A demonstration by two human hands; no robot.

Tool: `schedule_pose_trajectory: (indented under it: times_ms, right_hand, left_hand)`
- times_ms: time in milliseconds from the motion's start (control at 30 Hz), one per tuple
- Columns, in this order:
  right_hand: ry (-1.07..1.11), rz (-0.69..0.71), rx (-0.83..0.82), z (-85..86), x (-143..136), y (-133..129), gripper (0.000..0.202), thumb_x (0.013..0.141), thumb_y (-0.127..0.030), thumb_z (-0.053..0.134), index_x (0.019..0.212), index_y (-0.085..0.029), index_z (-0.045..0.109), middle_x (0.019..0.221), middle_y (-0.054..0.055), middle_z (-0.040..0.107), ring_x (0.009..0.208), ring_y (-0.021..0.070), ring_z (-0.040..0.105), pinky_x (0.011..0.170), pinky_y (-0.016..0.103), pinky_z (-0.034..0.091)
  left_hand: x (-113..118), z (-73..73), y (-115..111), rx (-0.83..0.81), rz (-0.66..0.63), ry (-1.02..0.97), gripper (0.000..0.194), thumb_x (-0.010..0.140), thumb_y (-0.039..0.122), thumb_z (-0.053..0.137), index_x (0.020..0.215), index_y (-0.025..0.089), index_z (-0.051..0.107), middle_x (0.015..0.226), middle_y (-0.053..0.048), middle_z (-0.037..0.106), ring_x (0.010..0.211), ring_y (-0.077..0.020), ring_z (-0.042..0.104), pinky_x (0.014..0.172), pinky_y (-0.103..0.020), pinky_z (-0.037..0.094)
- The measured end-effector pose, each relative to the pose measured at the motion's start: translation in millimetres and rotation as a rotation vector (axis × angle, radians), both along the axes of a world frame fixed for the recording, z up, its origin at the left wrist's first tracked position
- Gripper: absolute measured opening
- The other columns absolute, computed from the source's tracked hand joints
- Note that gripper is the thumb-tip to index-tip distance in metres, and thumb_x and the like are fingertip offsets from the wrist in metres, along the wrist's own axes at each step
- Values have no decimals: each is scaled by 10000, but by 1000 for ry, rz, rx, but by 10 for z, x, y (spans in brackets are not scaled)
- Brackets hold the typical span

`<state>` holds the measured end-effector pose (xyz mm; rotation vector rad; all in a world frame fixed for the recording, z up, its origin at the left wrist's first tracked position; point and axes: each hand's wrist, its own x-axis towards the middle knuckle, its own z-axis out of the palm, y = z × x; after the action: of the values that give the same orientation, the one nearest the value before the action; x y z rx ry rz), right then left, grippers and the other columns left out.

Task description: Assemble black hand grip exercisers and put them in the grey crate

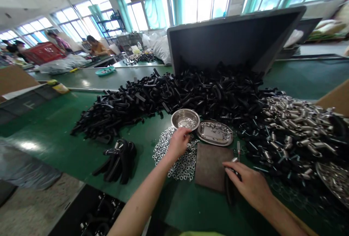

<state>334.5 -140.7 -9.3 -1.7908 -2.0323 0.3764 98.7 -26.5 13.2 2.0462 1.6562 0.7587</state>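
My left hand is at the near rim of a round metal bowl holding small metal parts. Its fingers are drawn together; whatever they pinch is hidden. Below it lies a spread of metal nuts. My right hand is closed around a black curved handle with a metal piece at its upper end, over the right edge of a brown square pad. Beside the bowl rests an oval metal tray of small parts. Near the pad lies a small tool with a pale handle.
Black handles are heaped across the green table, spilling from a tipped grey bin. Metal sleeves and bolts lie at right. A small group of assembled handles sits at left. Other people work in the background.
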Motion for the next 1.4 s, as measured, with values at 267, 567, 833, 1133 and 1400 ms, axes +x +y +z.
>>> schedule_pose_trajectory:
  times_ms: [267, 567, 833, 1133, 1400]
  right_hand:
    - [-239, 23, -60, -159, -24, -2, 268, 867, -292, 418, 956, -314, 669, 999, -12, 720, 750, 214, 706, 578, 319, 556]
    - [-242, 37, -80, -122, -14, 1, 255, 882, -270, 416, 979, -309, 649, 1009, -8, 715, 773, 205, 700, 610, 308, 551]
    - [-221, 21, -134, -40, -33, -29, 238, 900, -270, 404, 1000, -286, 620, 985, 0, 710, 807, 214, 692, 656, 328, 532]
    - [-180, -11, -77, -91, -33, -62, 242, 892, -276, 412, 984, -286, 635, 986, 4, 713, 770, 202, 693, 625, 301, 515]
    - [-132, 3, -84, -30, -24, -49, 247, 881, -279, 417, 980, -285, 644, 961, 6, 720, 777, 206, 695, 620, 294, 515]
  left_hand:
    - [-879, -175, 1426, -161, 697, 168, 484, 782, 442, 593, 1097, 74, 575, 1112, -245, 588, 1073, -360, 559, 842, -452, 462]
    - [-972, -340, 1538, -211, 873, 238, 373, 825, 460, 508, 1005, 151, 616, 1030, -147, 657, 982, -287, 618, 804, -429, 478]
    - [-1049, -323, 1311, -126, 828, 230, 324, 895, 385, 394, 1108, 203, 557, 1117, -109, 633, 1033, -252, 597, 823, -359, 470]
    - [-955, -300, 1558, -269, 776, 226, 338, 868, 412, 530, 1055, 136, 588, 1059, -84, 617, 946, -199, 600, 831, -415, 489]
    - [-926, 114, 1178, 70, 738, 323, 350, 866, 331, 465, 1177, 187, 536, 1152, -146, 600, 1103, -295, 539, 879, -405, 438]
